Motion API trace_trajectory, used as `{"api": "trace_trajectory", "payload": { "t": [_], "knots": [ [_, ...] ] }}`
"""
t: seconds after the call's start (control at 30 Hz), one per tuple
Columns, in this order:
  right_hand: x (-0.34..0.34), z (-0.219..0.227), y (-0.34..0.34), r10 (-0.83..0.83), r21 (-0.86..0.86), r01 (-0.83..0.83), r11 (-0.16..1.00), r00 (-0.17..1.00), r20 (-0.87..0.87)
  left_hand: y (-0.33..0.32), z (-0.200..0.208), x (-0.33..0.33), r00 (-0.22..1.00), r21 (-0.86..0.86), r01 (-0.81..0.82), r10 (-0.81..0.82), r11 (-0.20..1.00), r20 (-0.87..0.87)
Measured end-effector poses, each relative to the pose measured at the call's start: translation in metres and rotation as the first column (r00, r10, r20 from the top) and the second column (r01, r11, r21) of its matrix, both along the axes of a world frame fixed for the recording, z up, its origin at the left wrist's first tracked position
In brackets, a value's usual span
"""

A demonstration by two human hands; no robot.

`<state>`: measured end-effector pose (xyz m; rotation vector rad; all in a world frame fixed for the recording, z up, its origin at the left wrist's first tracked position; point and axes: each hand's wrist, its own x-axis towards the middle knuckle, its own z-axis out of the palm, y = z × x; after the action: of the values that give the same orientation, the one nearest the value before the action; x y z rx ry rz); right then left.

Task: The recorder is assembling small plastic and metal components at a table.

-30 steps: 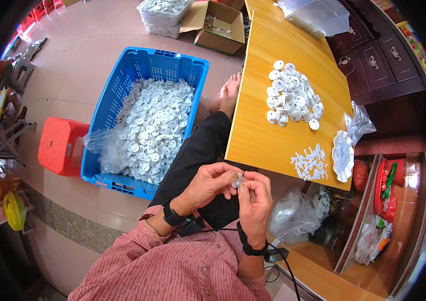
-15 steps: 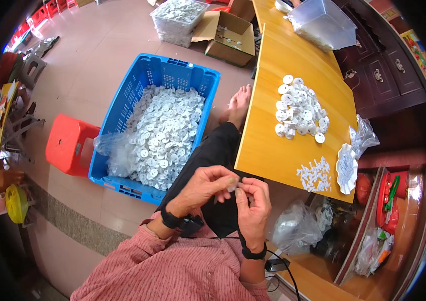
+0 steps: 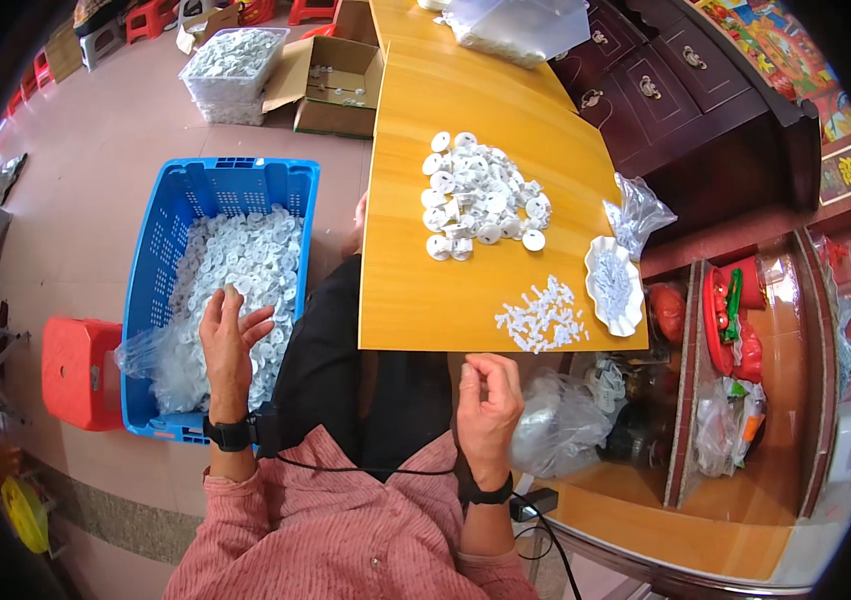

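Observation:
My left hand (image 3: 228, 350) is over the near part of a blue plastic basket (image 3: 137, 300), its fingers apart with nothing seen between them. Inside the basket lies a heap of round white plastic discs (image 3: 245, 255), with a clear plastic bag (image 3: 165, 365) at its near left. Just off the near edge of the yellow wooden table (image 3: 395, 300), my right hand (image 3: 488, 415) has its fingers curled and the thumb against them; what they hold, if anything, is hidden. Closest to it on the table are small white plastic pegs (image 3: 545, 316). Farther back sits a pile of white disc pieces (image 3: 485, 190).
A scalloped white dish (image 3: 627, 324) of small pieces and a clear bag (image 3: 638, 212) stand at the table's right edge. Left of the basket is a red stool (image 3: 80, 375). A full clear tub (image 3: 230, 90) and a cardboard box (image 3: 340, 110) stand beyond. Shelves (image 3: 685, 400) are at right.
My hands were together in front of me, fingers meeting at a small pale piece. Now they are apart: the left has moved left over the basket, and the view has swung right.

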<state>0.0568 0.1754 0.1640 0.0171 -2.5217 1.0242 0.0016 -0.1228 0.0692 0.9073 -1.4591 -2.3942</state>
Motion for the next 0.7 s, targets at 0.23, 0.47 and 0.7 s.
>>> {"api": "trace_trajectory", "payload": {
  "t": [0.23, 0.47, 0.7],
  "knots": [
    [-0.015, 0.005, 0.023, -0.119, 0.386, 0.168, 0.907, 0.982, -0.148, 0.040, 0.023, 0.016, 0.988, -0.096, 0.060, -0.073, 0.994, -0.133],
    [-0.014, 0.003, 0.025, -0.089, 0.584, 0.106, 0.804, 0.994, -0.058, 0.074, 0.045, 0.033, 0.959, -0.287, 0.089, -0.160, 0.954, -0.234],
    [-0.018, 0.001, 0.025, -0.120, 0.572, 0.168, 0.803, 0.985, -0.122, 0.094, 0.058, 0.033, 0.916, -0.621, 0.023, -0.266, 0.783, -0.301]
  ]
}}
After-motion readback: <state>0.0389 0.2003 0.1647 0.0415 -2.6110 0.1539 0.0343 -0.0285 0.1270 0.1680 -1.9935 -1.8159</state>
